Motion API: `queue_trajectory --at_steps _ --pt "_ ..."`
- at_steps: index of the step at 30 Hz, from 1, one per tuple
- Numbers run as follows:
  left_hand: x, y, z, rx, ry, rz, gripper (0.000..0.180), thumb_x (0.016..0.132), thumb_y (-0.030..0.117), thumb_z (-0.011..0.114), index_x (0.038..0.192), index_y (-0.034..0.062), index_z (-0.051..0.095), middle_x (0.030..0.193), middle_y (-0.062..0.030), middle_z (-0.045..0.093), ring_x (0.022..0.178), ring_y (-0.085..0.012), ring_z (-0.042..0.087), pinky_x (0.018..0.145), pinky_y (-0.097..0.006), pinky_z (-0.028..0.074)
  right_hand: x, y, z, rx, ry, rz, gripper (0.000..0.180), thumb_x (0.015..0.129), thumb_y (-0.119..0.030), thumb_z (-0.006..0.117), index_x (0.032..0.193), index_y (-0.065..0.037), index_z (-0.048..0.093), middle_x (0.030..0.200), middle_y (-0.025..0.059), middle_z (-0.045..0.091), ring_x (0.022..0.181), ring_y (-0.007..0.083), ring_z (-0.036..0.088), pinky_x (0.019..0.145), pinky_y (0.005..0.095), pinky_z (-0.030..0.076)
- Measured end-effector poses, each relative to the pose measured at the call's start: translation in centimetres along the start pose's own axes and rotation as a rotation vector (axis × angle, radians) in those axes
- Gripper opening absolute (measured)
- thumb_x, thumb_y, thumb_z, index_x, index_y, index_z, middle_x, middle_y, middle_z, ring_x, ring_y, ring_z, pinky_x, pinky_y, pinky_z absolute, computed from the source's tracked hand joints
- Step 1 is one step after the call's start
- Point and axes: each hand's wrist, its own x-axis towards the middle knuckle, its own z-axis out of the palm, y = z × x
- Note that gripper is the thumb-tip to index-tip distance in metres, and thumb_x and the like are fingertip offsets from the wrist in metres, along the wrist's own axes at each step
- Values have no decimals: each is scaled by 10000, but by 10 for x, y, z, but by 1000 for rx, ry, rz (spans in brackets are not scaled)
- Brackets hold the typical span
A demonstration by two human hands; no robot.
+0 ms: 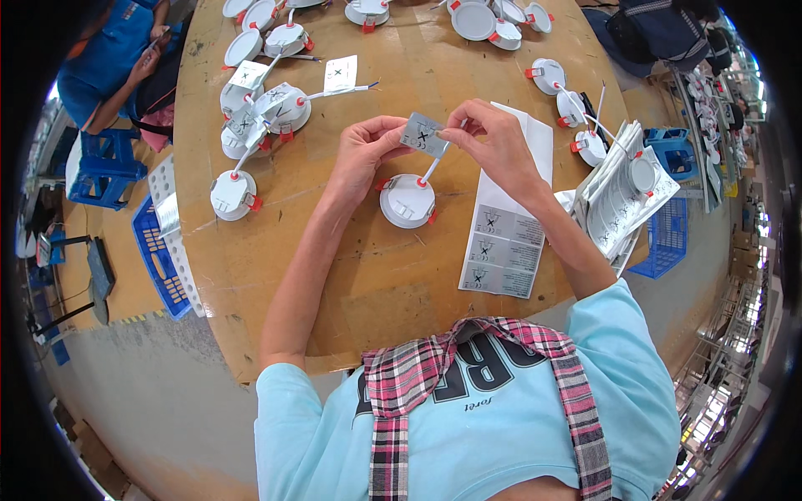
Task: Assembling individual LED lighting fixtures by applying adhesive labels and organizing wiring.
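In front of me, a round white downlight (pixel 407 203) with red-tipped spring clips lies back side up on the table. Its short white cable (pixel 430 174) rises to a silver printed label (pixel 422 136). My left hand (pixel 366 159) pinches the label's left edge between thumb and fingers. At the other edge, the thumb and forefinger of my right hand (pixel 494 149) close on the label. Whether the label is wrapped round the cable or only lies against it, I cannot tell. Under my right wrist is a white backing sheet (pixel 501 250) with several silver labels at its lower end.
Several downlights (pixel 232 196) stand at left, some with labels on their cables. More downlights (pixel 472 21) lie along the far side. At right, a stack of label sheets (pixel 614 209) carries another downlight (pixel 642 175). A person (pixel 109 63) in blue sits at far left.
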Motion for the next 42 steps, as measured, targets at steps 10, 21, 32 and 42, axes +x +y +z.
queue_trajectory --at_steps 10,21,32,42 --pt "0 -1 -1 15 -8 -5 205 891 150 620 1016 -10 650 952 -76 670 864 -132 645 810 -288 542 1 -3 -1 -40 -4 9 174 804 -130 695 807 8 589 767 80 593 654 155 550 610 289 459" --pt "-1 4 -2 5 -67 -18 264 895 160 608 1088 -19 630 992 -85 668 895 -143 645 814 -286 539 1 -3 3 -75 -4 -3 167 804 -132 689 806 5 593 770 80 595 653 165 565 605 290 459" --pt "0 8 -6 -156 -146 -60 443 971 316 422 1133 -68 573 1087 -152 639 989 -230 634 897 -372 511 0 -2 5 -109 12 -13 168 802 -139 687 796 1 594 761 79 590 636 165 567 589 293 450" --pt "-4 7 13 194 49 52 266 916 207 584 1000 -38 647 927 -92 673 850 -132 652 782 -282 546 -1 -4 6 -194 38 -43 174 802 -168 690 794 -21 596 754 69 586 642 171 587 575 303 451"
